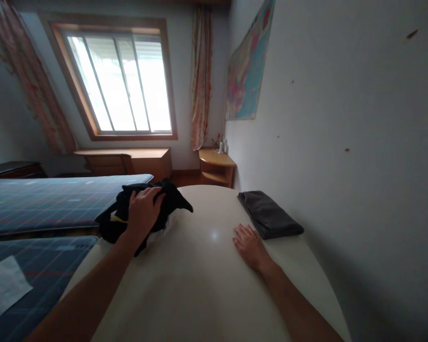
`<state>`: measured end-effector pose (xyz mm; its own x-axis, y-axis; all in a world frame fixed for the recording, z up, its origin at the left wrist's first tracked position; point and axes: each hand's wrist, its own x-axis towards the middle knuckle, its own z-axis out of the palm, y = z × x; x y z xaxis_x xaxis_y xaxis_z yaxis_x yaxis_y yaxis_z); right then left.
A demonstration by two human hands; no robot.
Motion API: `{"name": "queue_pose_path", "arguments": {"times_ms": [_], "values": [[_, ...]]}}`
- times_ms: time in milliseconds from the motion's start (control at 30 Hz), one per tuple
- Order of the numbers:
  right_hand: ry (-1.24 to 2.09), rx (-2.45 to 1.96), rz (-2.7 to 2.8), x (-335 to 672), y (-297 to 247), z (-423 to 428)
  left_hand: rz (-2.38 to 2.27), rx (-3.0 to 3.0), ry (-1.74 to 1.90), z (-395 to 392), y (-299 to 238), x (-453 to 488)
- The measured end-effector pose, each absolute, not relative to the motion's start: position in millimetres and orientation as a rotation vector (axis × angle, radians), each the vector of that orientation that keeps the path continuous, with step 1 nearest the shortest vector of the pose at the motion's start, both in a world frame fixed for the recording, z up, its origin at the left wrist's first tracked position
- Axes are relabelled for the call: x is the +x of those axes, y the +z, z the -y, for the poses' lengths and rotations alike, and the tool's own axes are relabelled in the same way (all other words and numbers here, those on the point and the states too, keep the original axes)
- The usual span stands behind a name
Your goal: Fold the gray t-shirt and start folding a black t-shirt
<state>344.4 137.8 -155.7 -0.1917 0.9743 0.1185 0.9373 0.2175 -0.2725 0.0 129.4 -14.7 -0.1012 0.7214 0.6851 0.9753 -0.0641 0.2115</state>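
Note:
A crumpled black garment (pixel 169 202) lies at the left far side of the round white table (pixel 199 275), and a yellow strip shows in its folds. My left hand (pixel 144 209) is on top of it, with fingers curled into the fabric and the fingertips partly hidden. Flat on the tabletop, fingers spread, rests my right hand (pixel 249 244), which holds nothing. Just beyond that hand is a neatly folded dark grey garment (pixel 269 213), close to the table's right edge.
A white wall (pixel 342 118) runs along the right side. To the left are mattresses (pixel 57 199) in blue plaid, with a paper sheet (pixel 5 287) on the nearer one. A corner shelf (pixel 217 159) and a wooden desk (pixel 150 159) stand at the back.

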Motion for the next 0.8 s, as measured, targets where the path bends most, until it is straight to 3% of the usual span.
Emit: {"name": "queue_pose_path", "arguments": {"times_ms": [133,333,467,633,800], "values": [[0.316,-1.501,2.093,344,-144,-133,1.626,-2.225,-1.061,-108,-29,58],[0.641,-1.080,2.024,343,-126,-113,1.585,-2.661,-0.863,-93,-70,116],[0.635,-1.079,2.120,335,-124,-109,1.592,-2.844,-0.681,-92,-82,119],[0.530,-1.125,2.161,331,-119,-109,1.725,-2.628,-0.813,-102,-87,95],[0.476,-1.300,1.887,347,-114,-115,1.796,-2.735,-0.559,-107,-93,75]]}}
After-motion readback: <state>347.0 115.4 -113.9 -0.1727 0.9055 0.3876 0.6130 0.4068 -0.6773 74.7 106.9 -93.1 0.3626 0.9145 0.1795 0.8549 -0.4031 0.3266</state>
